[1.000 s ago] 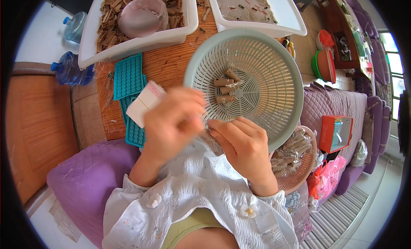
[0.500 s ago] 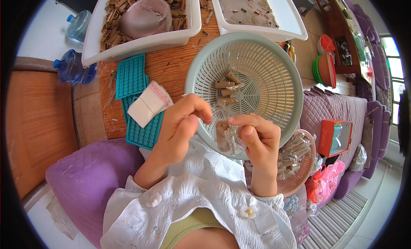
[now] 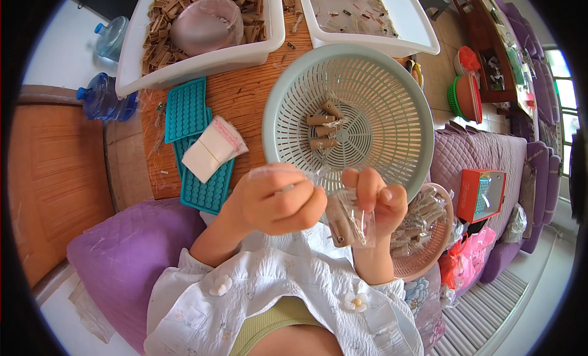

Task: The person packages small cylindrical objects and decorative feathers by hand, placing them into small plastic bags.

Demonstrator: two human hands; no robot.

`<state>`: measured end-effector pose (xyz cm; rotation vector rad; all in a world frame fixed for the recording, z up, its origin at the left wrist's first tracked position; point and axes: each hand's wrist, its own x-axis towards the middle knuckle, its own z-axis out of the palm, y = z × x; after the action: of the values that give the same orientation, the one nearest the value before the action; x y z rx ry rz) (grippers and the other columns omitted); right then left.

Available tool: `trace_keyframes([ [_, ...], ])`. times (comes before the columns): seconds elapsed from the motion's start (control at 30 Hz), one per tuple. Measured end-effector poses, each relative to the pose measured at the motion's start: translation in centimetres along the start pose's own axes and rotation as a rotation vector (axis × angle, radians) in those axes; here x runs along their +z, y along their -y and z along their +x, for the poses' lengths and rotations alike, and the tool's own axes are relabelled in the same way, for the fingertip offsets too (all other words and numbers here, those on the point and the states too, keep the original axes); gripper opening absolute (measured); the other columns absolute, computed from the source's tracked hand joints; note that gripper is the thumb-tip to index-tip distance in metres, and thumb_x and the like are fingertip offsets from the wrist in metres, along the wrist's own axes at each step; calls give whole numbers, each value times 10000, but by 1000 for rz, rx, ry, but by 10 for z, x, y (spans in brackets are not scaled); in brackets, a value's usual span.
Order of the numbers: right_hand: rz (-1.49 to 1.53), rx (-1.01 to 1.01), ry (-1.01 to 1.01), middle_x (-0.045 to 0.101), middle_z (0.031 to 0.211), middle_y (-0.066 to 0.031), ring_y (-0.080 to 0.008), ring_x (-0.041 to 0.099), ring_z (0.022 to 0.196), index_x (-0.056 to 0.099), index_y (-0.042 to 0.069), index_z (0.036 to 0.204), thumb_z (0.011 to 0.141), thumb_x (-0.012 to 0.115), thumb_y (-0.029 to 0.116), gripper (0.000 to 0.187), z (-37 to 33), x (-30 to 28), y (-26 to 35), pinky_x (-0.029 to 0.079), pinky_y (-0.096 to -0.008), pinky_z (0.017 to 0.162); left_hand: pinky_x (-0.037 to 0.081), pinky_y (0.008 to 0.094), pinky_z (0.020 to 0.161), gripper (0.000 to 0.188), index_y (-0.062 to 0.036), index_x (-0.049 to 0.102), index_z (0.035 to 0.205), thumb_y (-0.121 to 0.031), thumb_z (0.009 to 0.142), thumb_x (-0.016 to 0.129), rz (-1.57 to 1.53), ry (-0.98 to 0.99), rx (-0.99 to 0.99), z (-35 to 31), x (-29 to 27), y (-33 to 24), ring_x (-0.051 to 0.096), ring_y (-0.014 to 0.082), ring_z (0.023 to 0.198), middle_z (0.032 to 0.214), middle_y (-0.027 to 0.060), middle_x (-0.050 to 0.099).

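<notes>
Presently, by the right hand (image 3: 382,208), half-curled and nearer, the bag (image 3: 346,225) is pinched; the left hand (image 3: 275,200) is curled, its hold cannot be told. Between them, the bag is slanted far-left to near-right, before the basket (image 3: 269,114).

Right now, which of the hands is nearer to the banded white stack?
Left. The left hand is closer, to the right of and below the banded white stack in the picture; the right hand is farther right, at the clear bag.
</notes>
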<state>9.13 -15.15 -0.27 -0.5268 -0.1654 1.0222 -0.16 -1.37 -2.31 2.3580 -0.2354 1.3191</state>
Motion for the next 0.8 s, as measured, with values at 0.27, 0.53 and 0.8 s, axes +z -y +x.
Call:
trace_keyframes([
  [0.27,-1227,-556,-752,395,545,-6,-113,330,409,553,-40,833,855,502,230,276,-101,-76,121,282,-247,404,400,315,559,172,-62,591,788,-227,748,618,391,56,-693,-20,-62,37,490,202,641,666,52,490],
  [0.53,-2114,81,-635,511,593,-129,-200,492,496,585,1,876,749,572,75,148,-59,-24,126,387,-283,495,433,368,673,300,-37,587,916,-245,709,648,510,482,-1099,-64,-86,68,540,282,754,808,129,533],
  [0.8,-2240,-74,219,559,781,-138,-288,577,716,601,14,819,715,600,88,127,117,-55,42,460,-374,651,430,368,748,334,-33,597,974,-193,687,659,461,508,-1169,-56,-78,71,537,306,858,904,140,528],
])
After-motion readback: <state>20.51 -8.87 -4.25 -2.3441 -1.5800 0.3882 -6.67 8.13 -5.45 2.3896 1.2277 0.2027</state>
